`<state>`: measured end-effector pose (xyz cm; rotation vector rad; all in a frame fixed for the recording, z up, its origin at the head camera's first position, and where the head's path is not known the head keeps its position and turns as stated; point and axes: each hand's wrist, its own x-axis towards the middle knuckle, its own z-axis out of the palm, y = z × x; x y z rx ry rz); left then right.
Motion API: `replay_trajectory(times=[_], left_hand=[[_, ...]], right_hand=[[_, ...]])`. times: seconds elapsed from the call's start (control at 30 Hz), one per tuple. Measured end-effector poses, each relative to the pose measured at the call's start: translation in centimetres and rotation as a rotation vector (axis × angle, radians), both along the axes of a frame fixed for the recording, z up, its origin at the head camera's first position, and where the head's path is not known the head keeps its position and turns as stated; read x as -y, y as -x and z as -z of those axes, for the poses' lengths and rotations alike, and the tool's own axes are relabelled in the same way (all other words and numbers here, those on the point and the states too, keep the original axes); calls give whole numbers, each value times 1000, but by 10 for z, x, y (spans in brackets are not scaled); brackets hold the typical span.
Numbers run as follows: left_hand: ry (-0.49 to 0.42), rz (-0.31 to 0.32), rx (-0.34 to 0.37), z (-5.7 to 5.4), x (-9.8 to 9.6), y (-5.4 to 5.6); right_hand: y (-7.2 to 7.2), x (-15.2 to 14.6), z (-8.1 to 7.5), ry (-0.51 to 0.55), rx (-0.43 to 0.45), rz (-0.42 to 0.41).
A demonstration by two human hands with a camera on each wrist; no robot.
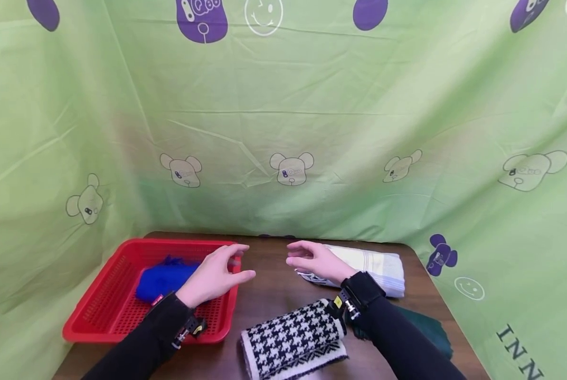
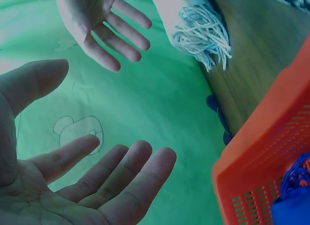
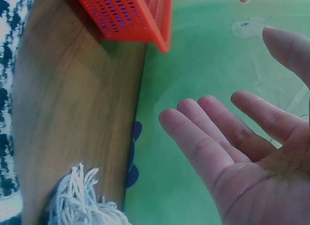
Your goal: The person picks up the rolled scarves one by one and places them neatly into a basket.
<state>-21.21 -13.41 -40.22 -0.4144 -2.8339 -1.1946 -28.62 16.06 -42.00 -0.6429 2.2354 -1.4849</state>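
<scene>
Both hands hover above the table with palms turned toward each other, holding nothing. My left hand [image 1: 215,275] is over the right side of the red basket [image 1: 226,319], its fingers relaxed and thumb apart. A folded blue cloth with fringe [image 1: 162,281] lies inside that basket. My right hand [image 1: 322,260] is near the fringed end of a folded white scarf with pale stripes [image 1: 378,264]. Between the forearms lies a folded black-and-white houndstooth scarf [image 1: 295,338]. A dark green cloth [image 1: 426,327] sits at the right, partly hidden by the right forearm.
The brown wooden table [image 1: 264,285] carries the basket at its left and the cloths at its middle and right. A green curtain with bear prints [image 1: 283,211] hangs right behind the table and along both sides.
</scene>
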Motion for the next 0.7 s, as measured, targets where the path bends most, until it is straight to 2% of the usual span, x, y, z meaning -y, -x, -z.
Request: replay_trajectory(times=[0.43, 0.7], left_hand=[[-29, -17, 33, 8, -3, -7], [-73, -23, 47, 19, -7, -17]], right_hand=[[-7, -12, 7, -14, -13, -13], [-17, -23, 13, 22, 43, 17]])
